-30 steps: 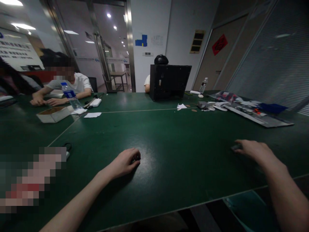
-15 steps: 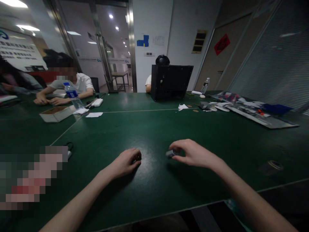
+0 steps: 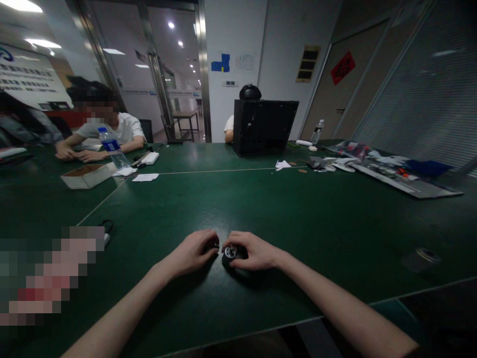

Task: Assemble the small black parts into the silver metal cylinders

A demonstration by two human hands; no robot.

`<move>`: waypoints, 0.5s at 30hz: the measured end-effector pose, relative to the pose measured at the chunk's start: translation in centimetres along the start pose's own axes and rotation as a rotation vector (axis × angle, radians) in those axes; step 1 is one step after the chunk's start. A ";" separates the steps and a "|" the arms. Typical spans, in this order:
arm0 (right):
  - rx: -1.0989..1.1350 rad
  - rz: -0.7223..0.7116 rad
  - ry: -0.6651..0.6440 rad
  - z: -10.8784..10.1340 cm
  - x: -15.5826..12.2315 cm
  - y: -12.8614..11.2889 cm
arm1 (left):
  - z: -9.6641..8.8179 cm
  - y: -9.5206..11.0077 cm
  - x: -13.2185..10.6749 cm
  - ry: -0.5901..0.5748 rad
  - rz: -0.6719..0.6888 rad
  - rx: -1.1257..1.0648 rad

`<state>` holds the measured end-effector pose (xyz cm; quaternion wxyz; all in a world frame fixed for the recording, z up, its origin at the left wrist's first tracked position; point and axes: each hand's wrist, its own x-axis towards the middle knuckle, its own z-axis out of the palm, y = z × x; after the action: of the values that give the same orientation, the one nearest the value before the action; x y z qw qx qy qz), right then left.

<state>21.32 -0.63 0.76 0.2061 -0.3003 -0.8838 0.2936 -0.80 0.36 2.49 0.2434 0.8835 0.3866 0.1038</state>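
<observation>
Both of my hands rest close together on the green table [image 3: 261, 204], near its front edge. My left hand [image 3: 194, 251] is curled shut around a small dark part [image 3: 213, 244] that barely shows past the fingertips. My right hand [image 3: 251, 250] is closed on a small dark round part with a shiny metal centre [image 3: 229, 253], held just right of my left fingertips. The two parts sit almost touching.
A small round object [image 3: 427, 255] lies on the table at the right. An open cardboard box [image 3: 86, 175], a water bottle [image 3: 111, 146] and papers are at the far left beside a seated person. A black box [image 3: 263, 127] stands at the back. Clutter [image 3: 376, 166] lines the far right.
My right hand picked up a small part at the right and carried it left to meet my left hand. My left hand stayed put.
</observation>
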 end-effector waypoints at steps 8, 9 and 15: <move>0.190 0.081 0.022 0.9 0.1 -0.2 | -0.4 0.9 -0.4 -0.024 0.037 -0.092; 0.207 0.094 0.031 1.0 0.1 -0.3 | -0.5 1.0 -0.4 -0.031 0.034 -0.096; 0.194 0.106 0.041 0.7 0.1 -0.5 | -0.8 1.5 -0.6 -0.045 0.032 -0.083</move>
<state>20.65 -1.13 0.53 0.2365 -0.3310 -0.8297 0.3823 -0.54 -0.70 3.99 0.2869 0.8807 0.3623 0.1038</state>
